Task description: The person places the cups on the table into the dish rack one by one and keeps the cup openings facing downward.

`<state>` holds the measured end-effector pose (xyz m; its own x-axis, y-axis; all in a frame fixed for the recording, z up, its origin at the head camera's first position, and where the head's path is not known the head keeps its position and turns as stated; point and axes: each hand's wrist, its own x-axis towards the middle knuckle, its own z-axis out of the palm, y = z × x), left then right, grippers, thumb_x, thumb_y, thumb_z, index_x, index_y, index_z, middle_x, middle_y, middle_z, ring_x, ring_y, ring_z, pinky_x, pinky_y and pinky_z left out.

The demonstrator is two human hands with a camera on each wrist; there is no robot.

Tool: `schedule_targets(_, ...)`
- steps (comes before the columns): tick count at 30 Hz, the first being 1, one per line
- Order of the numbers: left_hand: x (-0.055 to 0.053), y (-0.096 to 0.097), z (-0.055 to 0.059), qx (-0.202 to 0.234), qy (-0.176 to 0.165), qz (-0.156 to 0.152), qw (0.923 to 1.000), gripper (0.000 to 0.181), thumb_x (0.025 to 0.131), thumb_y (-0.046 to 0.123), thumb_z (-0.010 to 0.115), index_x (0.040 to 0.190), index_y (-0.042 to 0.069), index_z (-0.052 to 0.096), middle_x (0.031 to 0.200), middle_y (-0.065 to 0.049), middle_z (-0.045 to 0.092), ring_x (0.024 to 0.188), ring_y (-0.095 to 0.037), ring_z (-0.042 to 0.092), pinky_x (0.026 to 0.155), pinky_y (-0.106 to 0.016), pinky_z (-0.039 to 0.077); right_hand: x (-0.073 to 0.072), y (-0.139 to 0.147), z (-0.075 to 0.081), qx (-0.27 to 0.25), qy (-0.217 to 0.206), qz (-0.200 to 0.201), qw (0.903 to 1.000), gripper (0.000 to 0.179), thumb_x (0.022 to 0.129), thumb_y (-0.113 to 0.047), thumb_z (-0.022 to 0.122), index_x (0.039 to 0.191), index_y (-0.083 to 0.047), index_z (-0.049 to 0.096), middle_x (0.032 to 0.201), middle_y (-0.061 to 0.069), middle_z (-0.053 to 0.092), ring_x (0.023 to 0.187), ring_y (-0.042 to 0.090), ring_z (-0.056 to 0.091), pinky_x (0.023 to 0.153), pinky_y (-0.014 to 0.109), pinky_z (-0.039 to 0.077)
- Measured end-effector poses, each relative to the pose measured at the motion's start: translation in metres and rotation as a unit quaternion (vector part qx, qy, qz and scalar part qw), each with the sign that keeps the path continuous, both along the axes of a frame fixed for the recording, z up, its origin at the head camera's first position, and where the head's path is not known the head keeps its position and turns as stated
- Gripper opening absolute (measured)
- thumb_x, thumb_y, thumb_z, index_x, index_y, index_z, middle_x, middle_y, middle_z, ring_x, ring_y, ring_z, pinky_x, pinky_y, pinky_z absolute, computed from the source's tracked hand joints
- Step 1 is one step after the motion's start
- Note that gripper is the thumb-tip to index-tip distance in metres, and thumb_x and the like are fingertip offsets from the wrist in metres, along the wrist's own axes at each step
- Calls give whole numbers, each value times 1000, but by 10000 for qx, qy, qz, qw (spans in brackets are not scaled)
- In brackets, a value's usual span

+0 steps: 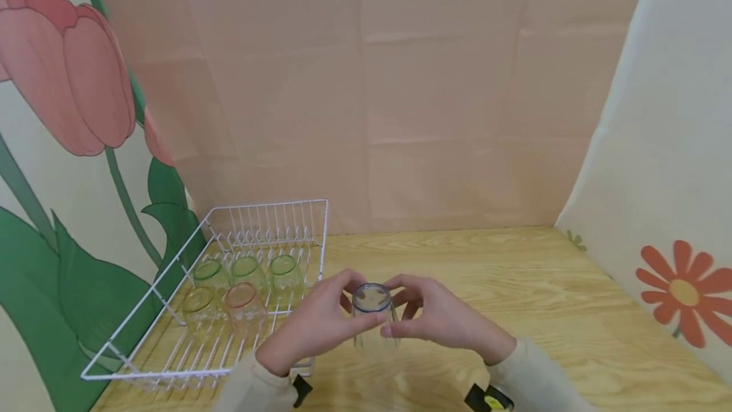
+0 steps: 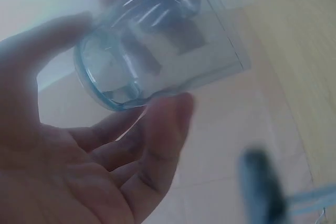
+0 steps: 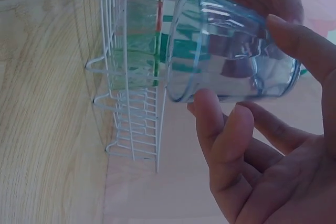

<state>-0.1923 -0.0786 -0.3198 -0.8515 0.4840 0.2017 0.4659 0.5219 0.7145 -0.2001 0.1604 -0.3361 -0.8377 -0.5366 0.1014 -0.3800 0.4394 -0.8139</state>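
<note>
Both hands hold a clear drinking glass (image 1: 372, 299) with a bluish tint between them, above the wooden table. The glass is upside down, its base up and its wider mouth toward the table. The left hand (image 1: 320, 310) grips it from the left, thumb across the near side. From the right, the right hand (image 1: 443, 316) pinches it the same way, and the two thumb tips nearly meet in the head view. In the right wrist view, fingertips of the right hand (image 3: 252, 145) touch the wall of the glass near its rim.
A white wire dish rack (image 1: 171, 374) stands left of the hands. Inside it are three green glasses (image 1: 247, 272), a yellowish glass (image 1: 199, 302) and a pink glass (image 1: 244, 307), all upside down. A pinkish backdrop (image 1: 434, 94) closes off the back of the wooden table (image 1: 543, 310).
</note>
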Motion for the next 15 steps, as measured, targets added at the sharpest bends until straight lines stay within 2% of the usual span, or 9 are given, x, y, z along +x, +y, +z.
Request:
schedule_targets(5,3,-15,11,-24,105,290,9995,48,84,51,77,115,17,61,98,8,64,70,-13,56,55,-28,47,2,5,-3,129,-157,17,9998,52,87,-32,79,132,-17,58,117,7,70,84,23,66,69,35,56)
schedule_targets(10,0,-35,26,-14,-18,785,9969,49,83,43,80,115,12,60,92,2,63,68,-14,56,53,-30,46,1,8,-5,231,-220,154,9994,51,88,-33,77,133,-19,58,121,6,68,85,22,66,71,34,56)
schedule_targets(15,-8,-56,37,-223,-2,1206,9924,50,84,42,79,118,10,60,90,0,64,69,-14,56,54,-32,47,-1,8,-4,266,-268,242,9990,50,89,-32,76,133,-18,58,122,6,67,85,22,65,71,33,55)
